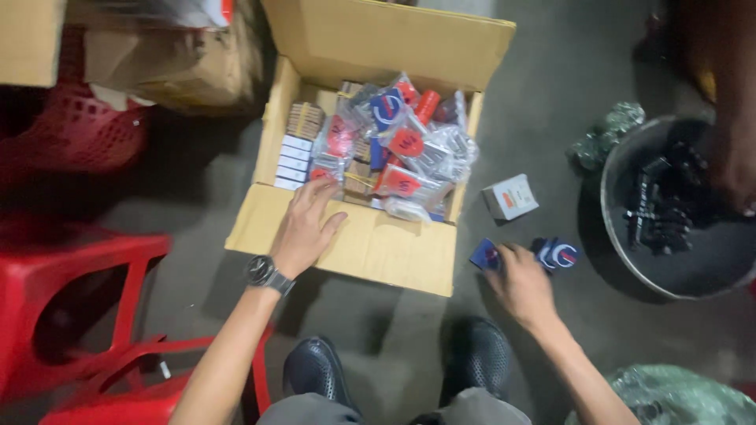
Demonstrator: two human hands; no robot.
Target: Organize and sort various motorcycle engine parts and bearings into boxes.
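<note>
An open cardboard box (pixel 370 252) stands on the concrete floor in front of me, filled with several small packets in clear bags and little boxes (pixel 394 145). My left hand (pixel 305 228), with a dark wristwatch, rests fingers apart on the box's near flap, its fingertips at the edge of the packets. My right hand (pixel 521 285) reaches down to the floor right of the box and touches a small blue packet (pixel 486 256). A second blue packet (pixel 557 254) lies just beyond it. A small grey carton (pixel 510 197) sits on the floor further back.
A round metal basin (pixel 630 252) holding dark metal parts stands at the right, with another person's leg at its far rim. Red plastic stools (pixel 71 315) stand at the left. More cardboard boxes (pixel 173 63) sit at the back left. My black shoes (pixel 315 370) are below.
</note>
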